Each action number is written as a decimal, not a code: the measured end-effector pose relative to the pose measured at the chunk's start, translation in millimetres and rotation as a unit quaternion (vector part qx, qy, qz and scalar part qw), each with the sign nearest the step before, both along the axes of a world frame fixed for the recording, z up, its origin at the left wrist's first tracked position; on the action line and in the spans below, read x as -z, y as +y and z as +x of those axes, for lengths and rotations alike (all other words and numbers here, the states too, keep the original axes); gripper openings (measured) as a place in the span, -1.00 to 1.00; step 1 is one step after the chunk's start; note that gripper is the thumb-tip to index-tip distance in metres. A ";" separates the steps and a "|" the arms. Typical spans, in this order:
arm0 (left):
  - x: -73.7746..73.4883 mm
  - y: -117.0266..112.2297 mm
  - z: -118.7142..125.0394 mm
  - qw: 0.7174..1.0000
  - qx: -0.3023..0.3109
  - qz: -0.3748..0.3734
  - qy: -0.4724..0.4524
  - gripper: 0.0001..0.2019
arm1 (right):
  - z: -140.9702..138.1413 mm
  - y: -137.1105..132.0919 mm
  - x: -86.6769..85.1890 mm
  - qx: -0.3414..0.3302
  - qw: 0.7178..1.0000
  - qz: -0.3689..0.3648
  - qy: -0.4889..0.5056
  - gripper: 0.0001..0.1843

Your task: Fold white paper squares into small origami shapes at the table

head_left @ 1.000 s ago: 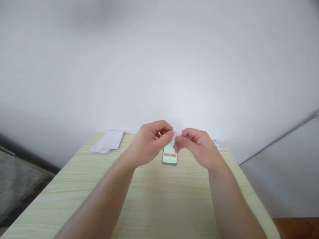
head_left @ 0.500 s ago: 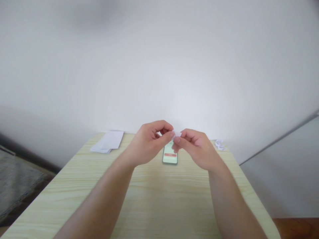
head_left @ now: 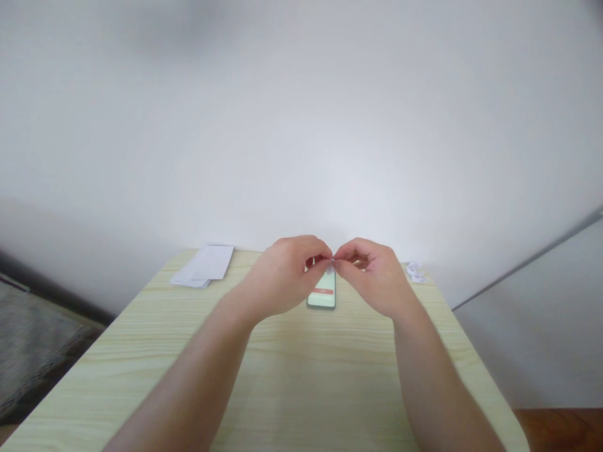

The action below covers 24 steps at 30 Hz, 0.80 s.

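Observation:
My left hand [head_left: 282, 276] and my right hand [head_left: 372, 273] meet fingertip to fingertip above the far middle of a light wooden table [head_left: 292, 376]. Both pinch a tiny piece of white paper [head_left: 332, 266], which is almost wholly hidden between the thumbs and forefingers. Right below the hands a phone [head_left: 323, 292] lies flat on the table with its screen lit pale green and a red bar on it.
A small stack of white paper sheets [head_left: 205, 265] lies at the table's far left corner. Several small crumpled white scraps [head_left: 414, 272] sit at the far right edge. A white wall rises behind the table; a grey mat [head_left: 28, 345] lies on the floor at left.
The hands have drawn closer and dropped slightly. The paper piece, visible between the fingers before, is now nearly covered by the pinching fingertips.

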<state>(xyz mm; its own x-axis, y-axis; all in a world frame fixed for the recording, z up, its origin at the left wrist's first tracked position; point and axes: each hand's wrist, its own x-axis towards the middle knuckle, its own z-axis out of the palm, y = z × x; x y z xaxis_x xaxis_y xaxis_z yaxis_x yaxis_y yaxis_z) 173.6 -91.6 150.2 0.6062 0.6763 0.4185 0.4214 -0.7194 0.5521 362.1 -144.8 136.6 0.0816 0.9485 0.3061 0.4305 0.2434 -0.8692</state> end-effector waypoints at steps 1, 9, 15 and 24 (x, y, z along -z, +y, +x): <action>-0.5 -0.4 0.2 1.000 -0.001 0.008 0.011 -0.81 | -0.3 -0.4 -0.5 0.004 1.000 0.000 -0.011 -0.94; -4.0 -4.3 1.6 0.999 0.013 0.040 0.031 -0.78 | -2.5 -1.3 -2.6 0.027 0.998 0.006 -0.054 -0.94; -5.2 -5.4 2.0 0.999 0.016 0.031 0.017 -0.80 | -4.7 -1.1 -2.9 0.027 0.997 0.030 -0.059 -0.93; -6.9 -7.4 3.9 0.999 0.023 0.015 -0.017 -0.80 | -7.5 -2.7 -4.7 0.029 0.999 0.028 -0.032 -0.94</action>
<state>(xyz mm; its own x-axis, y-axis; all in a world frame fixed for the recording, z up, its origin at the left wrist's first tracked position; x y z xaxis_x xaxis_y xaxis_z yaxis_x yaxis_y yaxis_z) 177.5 -99.0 157.1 0.6215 0.6347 0.4592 0.3685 -0.7541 0.5436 354.5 -147.4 141.2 0.1146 0.9237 0.3655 0.5000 0.2643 -0.8247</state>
